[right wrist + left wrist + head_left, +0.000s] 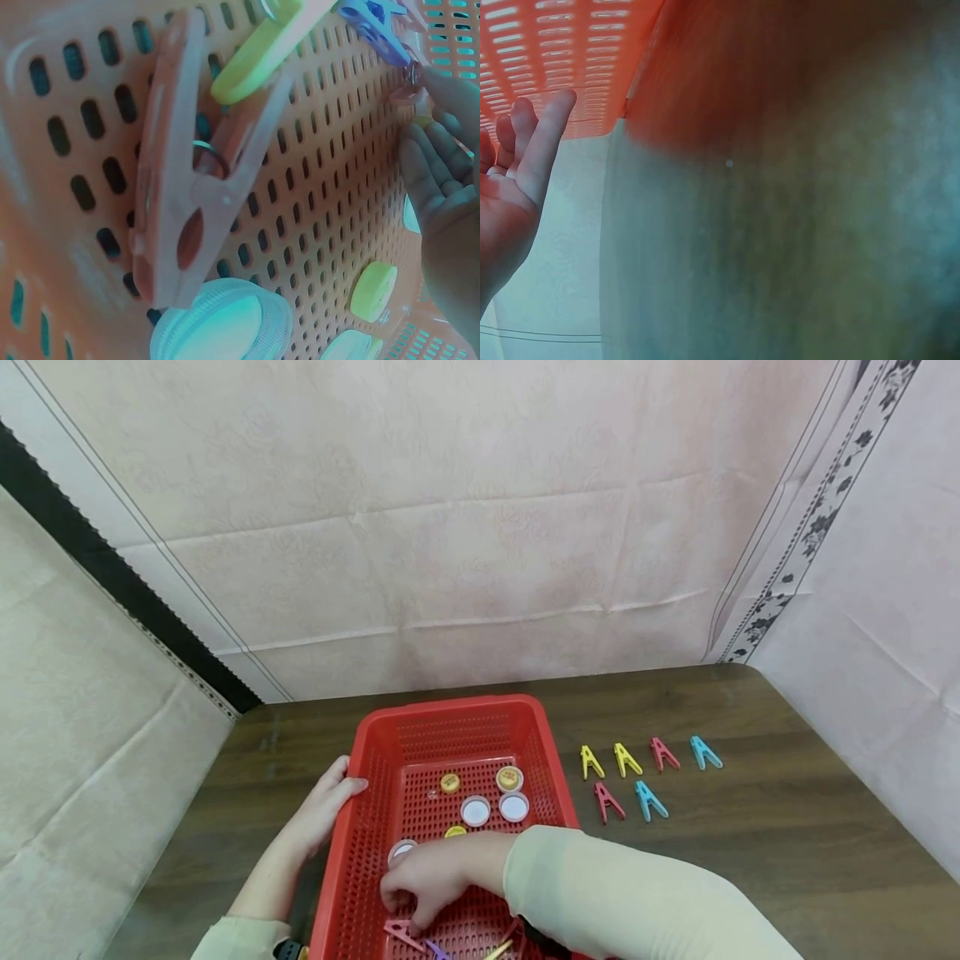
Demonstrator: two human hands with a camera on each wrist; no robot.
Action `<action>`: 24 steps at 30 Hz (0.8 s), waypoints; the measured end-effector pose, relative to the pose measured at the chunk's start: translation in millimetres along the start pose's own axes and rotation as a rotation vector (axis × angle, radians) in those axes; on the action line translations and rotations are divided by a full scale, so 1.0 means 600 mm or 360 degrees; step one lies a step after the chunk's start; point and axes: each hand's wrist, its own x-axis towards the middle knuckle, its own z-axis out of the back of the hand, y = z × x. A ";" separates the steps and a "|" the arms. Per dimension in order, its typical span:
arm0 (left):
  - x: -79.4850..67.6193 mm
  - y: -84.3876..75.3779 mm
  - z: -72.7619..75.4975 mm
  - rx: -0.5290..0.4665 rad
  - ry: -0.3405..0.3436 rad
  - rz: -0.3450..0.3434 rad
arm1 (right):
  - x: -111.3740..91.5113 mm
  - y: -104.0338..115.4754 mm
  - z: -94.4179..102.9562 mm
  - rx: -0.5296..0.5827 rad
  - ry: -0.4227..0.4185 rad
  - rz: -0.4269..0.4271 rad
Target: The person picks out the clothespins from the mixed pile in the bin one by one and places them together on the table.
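A red perforated plastic basket (551,760) stands on the wooden table. The left hand (322,810) holds its left rim; in the left wrist view that hand's fingers (544,150) lie by the outer wall. The right hand (431,877) reaches down inside, its fingertips pinching a pink clothespin (405,933) near the front left. Beside this lies a purple clothespin (437,951). A yellow clothespin (498,951) and another pink clothespin (172,210) are near the basket's front, the latter large in the right wrist view. The fingertips' contact is partly hidden.
Several round caps lie in the basket, among them a white cap (476,811) and a yellow cap (450,783). Right of the basket, yellow, pink and blue clothespins (651,800) lie in two rows on the table (750,827). Pale cloth (480,568) hangs behind.
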 end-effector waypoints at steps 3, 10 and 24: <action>0.002 0.000 0.000 -0.0007 0.0003 0.0003 | -0.001 0.001 0.002 -0.0016 -0.0002 -0.0011; 0.002 0.005 0.003 0.0017 -0.0010 0.0019 | -0.001 0.005 0.002 -0.0012 0.0039 0.0002; 0.001 0.003 0.005 0.0023 0.0032 0.0012 | 0.001 0.012 -0.008 -0.0176 0.0104 0.0029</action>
